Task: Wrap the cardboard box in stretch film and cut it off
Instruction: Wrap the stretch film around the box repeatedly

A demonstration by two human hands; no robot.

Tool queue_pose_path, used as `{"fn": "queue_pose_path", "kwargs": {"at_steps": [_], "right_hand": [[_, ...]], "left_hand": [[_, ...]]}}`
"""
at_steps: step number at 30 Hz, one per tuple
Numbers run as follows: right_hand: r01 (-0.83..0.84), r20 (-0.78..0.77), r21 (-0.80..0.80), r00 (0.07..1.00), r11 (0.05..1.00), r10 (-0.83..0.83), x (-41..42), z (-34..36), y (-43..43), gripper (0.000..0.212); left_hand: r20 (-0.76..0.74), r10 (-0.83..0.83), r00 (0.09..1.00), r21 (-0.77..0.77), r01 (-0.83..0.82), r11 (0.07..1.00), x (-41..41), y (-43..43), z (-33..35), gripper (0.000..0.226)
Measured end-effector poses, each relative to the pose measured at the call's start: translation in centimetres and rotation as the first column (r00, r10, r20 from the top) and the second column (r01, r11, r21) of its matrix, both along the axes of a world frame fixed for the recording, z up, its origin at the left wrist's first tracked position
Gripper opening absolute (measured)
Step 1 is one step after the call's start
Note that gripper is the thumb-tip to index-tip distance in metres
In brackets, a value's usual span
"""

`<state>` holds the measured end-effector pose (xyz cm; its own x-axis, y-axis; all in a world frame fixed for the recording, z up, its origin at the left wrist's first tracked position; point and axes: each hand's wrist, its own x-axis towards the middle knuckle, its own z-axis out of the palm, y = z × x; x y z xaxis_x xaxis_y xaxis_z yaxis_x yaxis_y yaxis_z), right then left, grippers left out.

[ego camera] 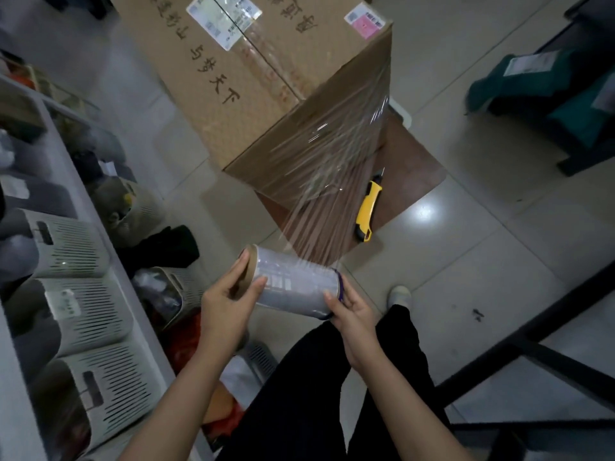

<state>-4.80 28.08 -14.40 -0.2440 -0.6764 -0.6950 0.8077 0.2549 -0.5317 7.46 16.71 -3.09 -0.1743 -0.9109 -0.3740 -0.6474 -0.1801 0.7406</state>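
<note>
A large brown cardboard box [239,71] with printed characters and shipping labels stands on a low brown stool [409,168]. Clear film clings to its near side. The stretch film roll [293,284] is held level below the box, and a taut sheet of film [316,211] runs from it up to the box's right corner. My left hand [229,301] grips the roll's left end at the cardboard core. My right hand [352,311] holds the roll's right end. A yellow utility knife [367,211] lies on the stool beside the film sheet.
White shelving with slotted grey baskets [83,314] lines the left side, with dark clothes on the floor before it. Green parcels [562,91] sit at the right on a dark frame. Black table legs [519,347] cross the lower right. My shoe [399,294] rests on the tiled floor.
</note>
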Motion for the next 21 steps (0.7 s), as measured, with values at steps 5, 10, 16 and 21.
{"fn": "queue_pose_path", "kwargs": {"at_steps": [5, 10, 16, 21], "right_hand": [[0.078, 0.012, 0.021, 0.997, 0.997, -0.078, 2.1, -0.4, -1.3, 0.058], [0.135, 0.104, 0.023, 0.985, 0.991, -0.137, 4.1, -1.4, -2.9, 0.060], [-0.038, 0.066, 0.035, 0.997, 0.999, 0.036, 3.7, -3.9, -4.9, 0.048], [-0.047, -0.607, 0.327, 0.755, 0.944, 0.248, -2.5, -7.8, -8.3, 0.051]], "left_hand": [[0.007, 0.033, 0.999, 0.003, -0.033, 0.999, 1.4, -1.7, -1.1, 0.048], [0.097, -0.155, 0.983, 0.042, 0.152, 0.988, 3.7, -4.8, -1.9, 0.021], [0.098, -0.265, 0.959, -0.025, 0.269, 0.963, 4.5, -7.2, -3.4, 0.010], [0.028, -0.141, 0.990, -0.122, 0.143, 0.982, 5.2, -10.0, -4.0, 0.014]]}}
